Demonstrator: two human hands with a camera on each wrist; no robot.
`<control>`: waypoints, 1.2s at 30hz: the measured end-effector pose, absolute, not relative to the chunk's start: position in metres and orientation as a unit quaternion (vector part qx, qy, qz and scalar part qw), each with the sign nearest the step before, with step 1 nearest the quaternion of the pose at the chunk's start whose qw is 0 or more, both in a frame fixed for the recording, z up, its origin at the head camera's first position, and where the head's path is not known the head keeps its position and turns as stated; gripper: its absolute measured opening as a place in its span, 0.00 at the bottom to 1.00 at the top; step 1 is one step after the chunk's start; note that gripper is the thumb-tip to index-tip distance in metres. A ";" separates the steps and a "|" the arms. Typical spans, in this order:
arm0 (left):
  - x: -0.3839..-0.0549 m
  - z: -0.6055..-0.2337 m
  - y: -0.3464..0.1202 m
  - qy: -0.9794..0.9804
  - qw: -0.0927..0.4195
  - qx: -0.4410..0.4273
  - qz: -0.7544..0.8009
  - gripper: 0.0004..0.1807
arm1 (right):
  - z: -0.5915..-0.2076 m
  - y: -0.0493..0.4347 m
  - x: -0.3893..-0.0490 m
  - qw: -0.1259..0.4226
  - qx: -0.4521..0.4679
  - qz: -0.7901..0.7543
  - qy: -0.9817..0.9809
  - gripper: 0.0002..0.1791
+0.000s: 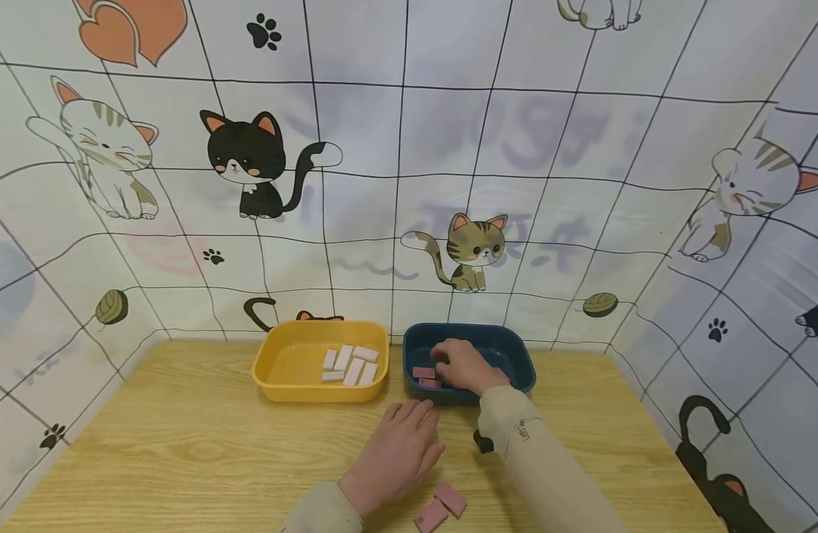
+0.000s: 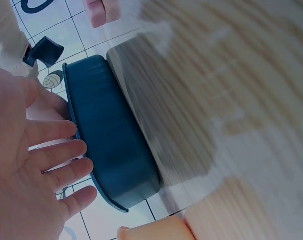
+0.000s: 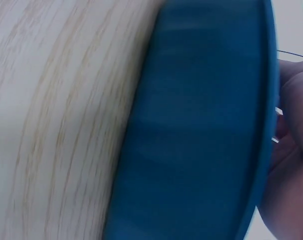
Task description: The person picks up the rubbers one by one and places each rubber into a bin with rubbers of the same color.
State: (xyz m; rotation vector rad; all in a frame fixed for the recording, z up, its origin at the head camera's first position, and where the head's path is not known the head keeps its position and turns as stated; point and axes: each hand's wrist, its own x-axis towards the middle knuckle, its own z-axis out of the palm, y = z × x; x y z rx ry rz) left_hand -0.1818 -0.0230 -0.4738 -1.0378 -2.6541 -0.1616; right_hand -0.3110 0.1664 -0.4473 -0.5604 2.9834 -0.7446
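My right hand (image 1: 467, 366) reaches down into the dark blue bin (image 1: 522, 348), fingers bent beside several small pink blocks (image 1: 423, 372). Its fingertips are hidden, so whether they pinch a block does not show. In the right wrist view, the bin's wall (image 3: 191, 130) covers much of that hand (image 3: 296, 125). My left hand (image 1: 397, 450) hovers or rests in front of the bin, palm down. The left wrist view shows its fingers (image 2: 61, 155) straight and spread, holding nothing. Two loose pink blocks (image 1: 442, 505) lie on the table near the left hand.
To the left of the blue bin stands a yellow bin (image 1: 275, 385) with several white blocks (image 1: 351, 365) in it. Both bins sit at the back of the wooden table (image 1: 182, 444), against a cat-patterned cloth (image 1: 355, 207). A black device (image 1: 483, 442) shows by the right sleeve.
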 end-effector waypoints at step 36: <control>-0.165 -0.468 -0.030 -0.932 0.137 -0.325 -0.088 0.21 | -0.431 0.194 -0.187 -0.086 -0.286 -0.253 0.920 0.14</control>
